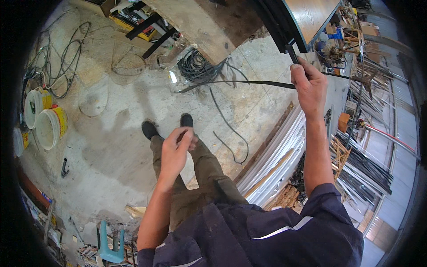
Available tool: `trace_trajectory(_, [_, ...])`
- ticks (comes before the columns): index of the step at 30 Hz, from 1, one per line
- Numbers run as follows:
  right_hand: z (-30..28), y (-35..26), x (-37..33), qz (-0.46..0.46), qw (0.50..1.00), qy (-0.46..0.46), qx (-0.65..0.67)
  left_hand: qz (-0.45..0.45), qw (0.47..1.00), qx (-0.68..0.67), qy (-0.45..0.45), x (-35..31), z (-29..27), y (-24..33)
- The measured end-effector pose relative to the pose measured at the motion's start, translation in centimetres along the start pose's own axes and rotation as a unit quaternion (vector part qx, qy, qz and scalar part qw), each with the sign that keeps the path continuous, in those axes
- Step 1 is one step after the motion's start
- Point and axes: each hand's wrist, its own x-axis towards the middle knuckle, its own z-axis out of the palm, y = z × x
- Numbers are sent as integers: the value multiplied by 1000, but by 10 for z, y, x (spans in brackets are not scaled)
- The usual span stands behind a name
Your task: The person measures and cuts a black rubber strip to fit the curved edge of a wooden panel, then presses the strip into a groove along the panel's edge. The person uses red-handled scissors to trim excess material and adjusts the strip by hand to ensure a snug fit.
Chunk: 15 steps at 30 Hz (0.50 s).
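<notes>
My right hand [310, 84] is raised at the upper right, its thumb and fingers closed on a black strip [292, 54]. The strip's upper end meets the corner of a black frame [271, 20]. A long, thin black rubber-like strip [249, 82] runs from the floor on the left to this hand; whether it is the same piece is hidden by the fingers. My left hand [175, 149] is in front of my legs, apart from everything else, with its fingers curled in. Anything inside them is hidden.
A coil of black strip [195, 66] lies on the concrete floor below a workbench [191, 26]. White buckets [50, 129] stand at the left, near tangled cables [66, 62]. Long white profiles [271, 155] lie at my right. A turquoise stool [110, 249] is at the lower left.
</notes>
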Motion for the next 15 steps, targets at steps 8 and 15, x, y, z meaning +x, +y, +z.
trace_trajectory(8, [-5,-2,27,-58,997,4,-56,-61,997,-6,49,-13,-15,-81])
trace_trajectory(15, [4,2,32,-44,998,22,-37,-65,996,-30,61,-8,10,-111])
